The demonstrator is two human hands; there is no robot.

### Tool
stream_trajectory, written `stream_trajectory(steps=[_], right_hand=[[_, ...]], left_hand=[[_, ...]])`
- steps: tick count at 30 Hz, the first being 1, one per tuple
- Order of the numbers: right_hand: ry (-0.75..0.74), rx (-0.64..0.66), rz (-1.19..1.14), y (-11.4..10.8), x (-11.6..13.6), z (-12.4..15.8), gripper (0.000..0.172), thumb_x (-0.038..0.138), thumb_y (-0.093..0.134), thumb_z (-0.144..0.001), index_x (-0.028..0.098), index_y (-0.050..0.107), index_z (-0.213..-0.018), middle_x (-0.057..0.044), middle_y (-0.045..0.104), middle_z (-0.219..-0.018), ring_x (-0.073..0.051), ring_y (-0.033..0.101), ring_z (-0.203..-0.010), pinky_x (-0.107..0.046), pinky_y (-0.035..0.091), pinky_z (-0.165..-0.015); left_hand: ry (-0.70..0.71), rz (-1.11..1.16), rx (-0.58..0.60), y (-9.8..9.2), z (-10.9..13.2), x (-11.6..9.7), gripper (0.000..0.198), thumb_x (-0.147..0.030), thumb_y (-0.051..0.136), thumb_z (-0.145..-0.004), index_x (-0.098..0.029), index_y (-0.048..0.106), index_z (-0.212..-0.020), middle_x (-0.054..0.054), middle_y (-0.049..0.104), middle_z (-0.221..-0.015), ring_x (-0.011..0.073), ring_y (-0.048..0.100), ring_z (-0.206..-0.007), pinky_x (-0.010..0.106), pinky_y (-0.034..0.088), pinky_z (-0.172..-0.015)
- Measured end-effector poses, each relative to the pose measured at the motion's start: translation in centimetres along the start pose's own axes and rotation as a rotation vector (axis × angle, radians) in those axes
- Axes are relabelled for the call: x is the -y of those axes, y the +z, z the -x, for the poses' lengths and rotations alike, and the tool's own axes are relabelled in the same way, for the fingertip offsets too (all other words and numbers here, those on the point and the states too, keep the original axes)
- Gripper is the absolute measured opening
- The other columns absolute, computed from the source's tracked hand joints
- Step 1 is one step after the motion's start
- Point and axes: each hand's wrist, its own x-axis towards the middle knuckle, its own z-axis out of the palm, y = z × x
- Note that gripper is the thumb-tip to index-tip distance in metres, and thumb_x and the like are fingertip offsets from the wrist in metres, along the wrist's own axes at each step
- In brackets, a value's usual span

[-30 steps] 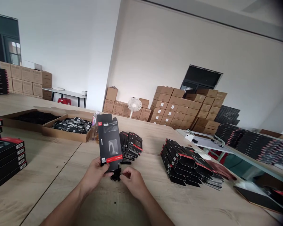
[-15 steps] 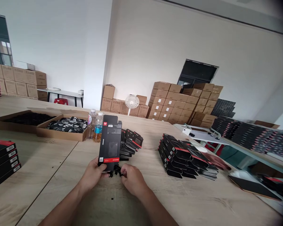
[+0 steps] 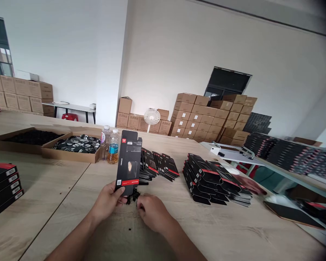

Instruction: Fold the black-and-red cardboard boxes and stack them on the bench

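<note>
My left hand (image 3: 107, 202) is shut on a black retail box with a red band (image 3: 128, 163), holding it upright by its lower edge. The box has a hang tab at the top and a clear window. My right hand (image 3: 152, 212) rests on the wooden table (image 3: 78, 203) with curled fingers, touching or almost touching a small heap of black plastic parts (image 3: 133, 197). The box partly hides that heap, and my fingertips are out of sight. One tiny black piece (image 3: 129, 229) lies nearer to me.
Behind the held box, black boxes lie fanned out (image 3: 157, 166). Further right is a larger pile of them (image 3: 210, 180). Two plastic bottles (image 3: 113, 148) and cardboard trays of black items (image 3: 76, 145) stand beyond, with stacked black boxes (image 3: 2, 188) at left.
My right hand has drawn slightly back and down from the black parts. The held box now tilts a little more, and the fanned boxes reach further right.
</note>
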Motion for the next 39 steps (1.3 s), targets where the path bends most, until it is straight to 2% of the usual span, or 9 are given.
stream_trajectory(steps=[5,10,12,17,25,29,33,36,39], right_hand=[[-0.009,0.096,-0.093,-0.6,-0.3,0.2,0.029,0.003,0.055,-0.069,0.021,0.074,-0.081,0.0,0.071,-0.074,-0.015,0.061,-0.066,-0.022,0.038,-0.063],[0.022,0.041,-0.027,-0.9,-1.0,0.0,0.029,0.003,0.056,-0.068,0.021,0.075,-0.081,-0.002,0.072,-0.082,-0.017,0.062,-0.074,-0.023,0.039,-0.065],[0.031,0.028,-0.005,-0.8,-1.3,-0.1,0.028,0.004,0.058,-0.069,0.022,0.075,-0.081,-0.003,0.072,-0.084,-0.017,0.062,-0.076,-0.023,0.038,-0.065],[0.007,0.034,-0.036,-0.8,-2.1,-0.3,0.033,0.002,0.057,-0.068,0.024,0.074,-0.085,0.0,0.07,-0.081,-0.016,0.059,-0.072,-0.023,0.036,-0.062],[0.029,0.012,-0.061,-0.7,-3.2,-0.6,0.015,0.011,0.06,-0.076,0.021,0.071,-0.079,-0.003,0.07,-0.08,-0.018,0.061,-0.074,-0.025,0.037,-0.065],[0.0,-0.107,-0.06,-0.3,-2.1,-0.6,0.015,0.015,0.052,-0.084,0.02,0.066,-0.084,-0.004,0.069,-0.084,-0.018,0.06,-0.077,-0.026,0.037,-0.067],[-0.024,-0.256,-0.235,0.5,0.1,-0.9,0.015,0.019,0.047,-0.088,0.021,0.061,-0.083,0.0,0.064,-0.07,-0.015,0.055,-0.063,-0.023,0.035,-0.059],[-0.027,-0.33,-0.356,0.8,1.3,-1.0,0.016,0.016,0.047,-0.086,0.021,0.059,-0.077,0.001,0.063,-0.067,-0.013,0.056,-0.06,-0.022,0.036,-0.058],[-0.019,-0.363,-0.376,0.7,1.9,-1.0,0.018,0.011,0.046,-0.084,0.021,0.061,-0.077,0.0,0.067,-0.07,-0.013,0.059,-0.062,-0.021,0.038,-0.059]], left_hand=[[0.011,-0.047,0.012,0.0,0.2,0.0,0.045,-0.053,0.07,-0.07,-0.016,0.064,-0.094,0.005,0.075,-0.078,0.0206,0.07,-0.066,0.027,0.048,-0.056],[0.153,-0.182,-0.041,-0.3,0.2,-0.1,0.04,-0.053,0.065,-0.075,-0.017,0.07,-0.092,0.005,0.073,-0.085,0.0231,0.066,-0.083,0.028,0.05,-0.062],[0.186,-0.203,-0.075,-0.5,0.1,-0.2,0.039,-0.053,0.065,-0.074,-0.017,0.071,-0.087,0.003,0.069,-0.079,0.0208,0.062,-0.078,0.028,0.049,-0.063],[0.158,-0.177,-0.067,-0.3,0.3,-0.3,0.036,-0.049,0.067,-0.073,-0.015,0.071,-0.083,0.0,0.061,-0.063,0.0156,0.057,-0.062,0.025,0.045,-0.054],[0.083,-0.071,-0.057,0.2,0.3,-0.5,0.038,-0.043,0.071,-0.068,-0.014,0.068,-0.092,0.004,0.071,-0.077,0.019,0.069,-0.066,0.026,0.051,-0.055],[0.086,-0.058,-0.048,0.4,0.3,-0.3,0.036,-0.04,0.071,-0.068,-0.014,0.069,-0.092,0.004,0.072,-0.077,0.0205,0.07,-0.071,0.031,0.056,-0.066],[0.119,-0.056,0.022,1.4,0.7,0.0,0.035,-0.04,0.064,-0.075,-0.014,0.069,-0.099,0.005,0.074,-0.086,0.0225,0.071,-0.081,0.034,0.057,-0.076],[0.219,-0.15,0.093,2.4,1.3,0.2,0.034,-0.037,0.053,-0.085,-0.016,0.069,-0.106,0.005,0.074,-0.092,0.0213,0.069,-0.084,0.033,0.055,-0.079],[0.372,-0.386,0.072,3.0,2.2,0.1,0.033,-0.031,0.045,-0.09,-0.019,0.07,-0.108,0.004,0.073,-0.085,0.0194,0.066,-0.076,0.03,0.052,-0.074]])
